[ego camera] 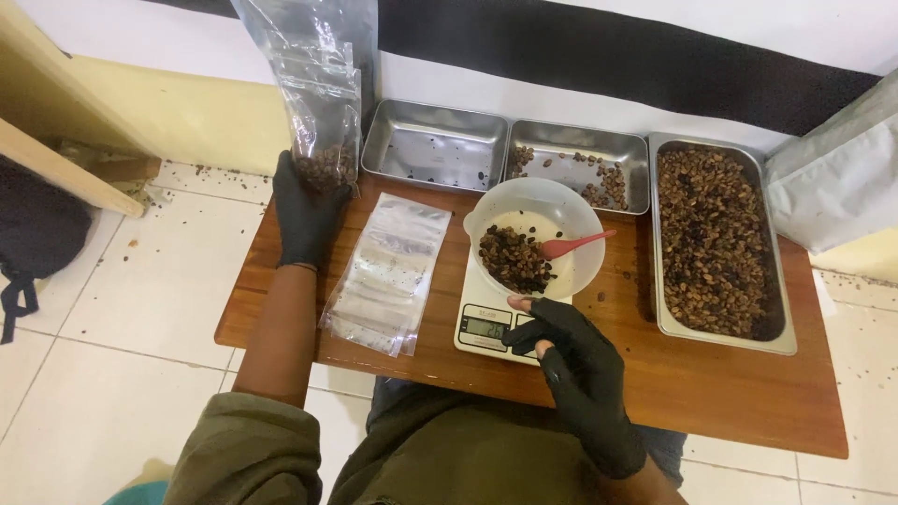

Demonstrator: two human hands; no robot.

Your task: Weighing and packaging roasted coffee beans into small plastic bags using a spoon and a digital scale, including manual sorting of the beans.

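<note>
- The left hand (306, 217), in a black glove, sits left of centre in the frame, fingers wrapped around the bottom of an upright clear plastic pouch (318, 103) that stands on the low brown wooden table (711, 393); a small heap of brown beans fills the pouch's base.
- The right hand (572, 360), also in a black glove, lies at lower centre, its fingers loosely curled and holding nothing, with a fingertip touching the front of the white digital kitchen scale (486, 327) beside its display.
- A white plastic bowl (535, 234) stands on the scale at centre, holding dark brown beans and a red plastic spoon (575, 245) that leans on its right rim.
- A stack of flat empty clear plastic pouches (388, 276) lies on the table between the left hand and the scale.
- Along the table's far edge stand a nearly empty steel tray (433, 145) and a steel tray with scattered beans (580, 168).
- At the right, a long steel tray full of brown beans (716, 243) runs down the table.
- A large silvery bag (837, 178) rests at the right edge of the frame.
</note>
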